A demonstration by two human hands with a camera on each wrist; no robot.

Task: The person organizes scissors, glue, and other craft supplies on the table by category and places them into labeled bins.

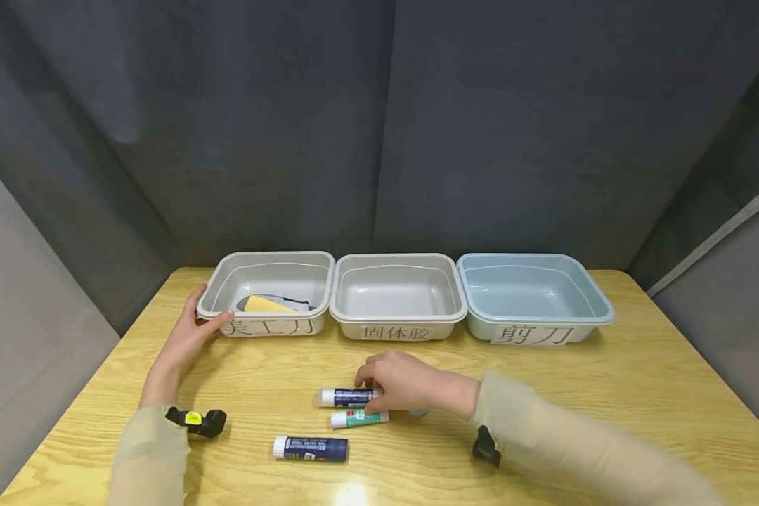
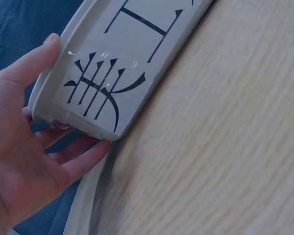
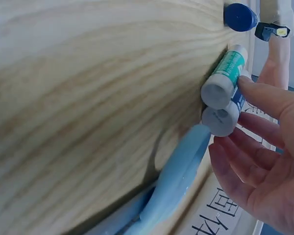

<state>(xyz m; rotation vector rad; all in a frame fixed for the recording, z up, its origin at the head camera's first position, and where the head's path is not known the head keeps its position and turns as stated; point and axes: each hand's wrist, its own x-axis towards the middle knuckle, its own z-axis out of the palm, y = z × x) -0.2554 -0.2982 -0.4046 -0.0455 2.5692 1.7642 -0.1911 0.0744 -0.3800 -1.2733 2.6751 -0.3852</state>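
Observation:
My left hand (image 1: 186, 339) grips the left front corner of a grey plastic bin (image 1: 230, 284), thumb on the front rim and fingers round the side, as the left wrist view also shows. My right hand (image 1: 405, 381) pinches a navy glue stick with a white end (image 1: 344, 398), which lies on the table. Right beside it is a green and white glue stick (image 3: 229, 68), close by the thumb. Another navy glue stick (image 1: 311, 448) lies nearer the front. A curved light blue plastic piece (image 3: 181, 164) rests beside the sticks, mostly hidden by my wrist in the head view.
Inside the left bin are a yellow ridged item (image 1: 266, 303) and a dark and white one. A second grey bin (image 1: 398, 295) and a light blue bin (image 1: 531, 299) stand to its right, all with paper labels. A dark curtain (image 1: 379, 126) hangs behind the wooden table (image 1: 247, 393).

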